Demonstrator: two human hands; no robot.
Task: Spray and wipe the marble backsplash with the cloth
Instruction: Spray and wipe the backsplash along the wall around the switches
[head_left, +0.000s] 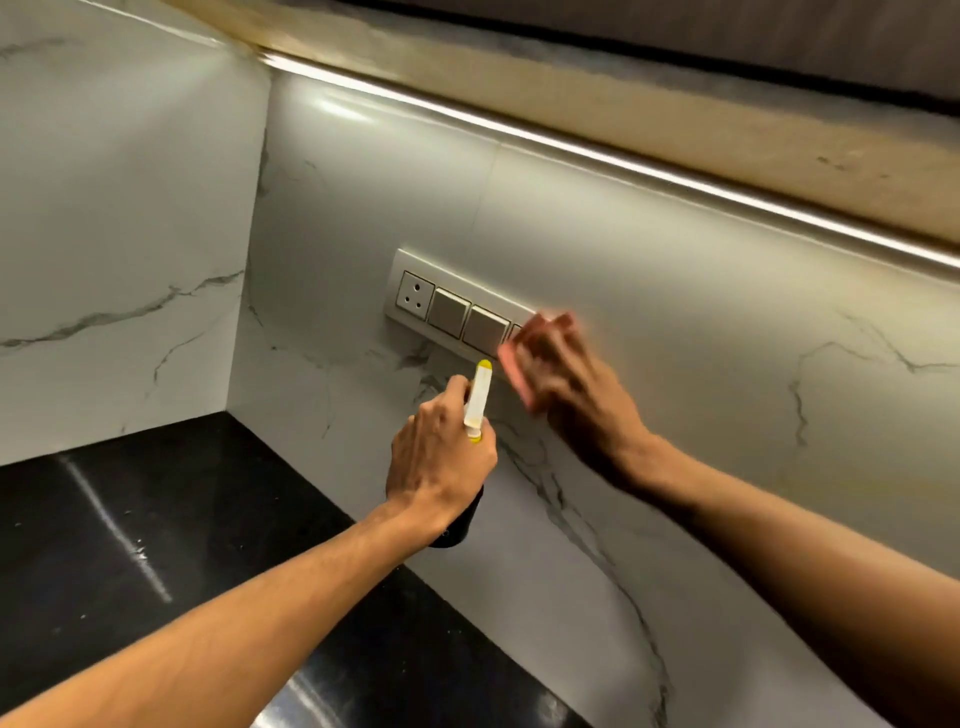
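Head view: a black counter (156, 519) meets the glossy white, grey-veined marble backsplash (675, 322), the left hand (441, 457) grips a yellow-tipped spray bottle (479, 397) below the switch plate (415, 293), and the blurred right hand (576, 384) presses a pink cloth (514, 369) flat-fingered against the marble.

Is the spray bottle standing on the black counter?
No, the left hand grips the spray bottle and holds it up, its nozzle toward the marble backsplash.
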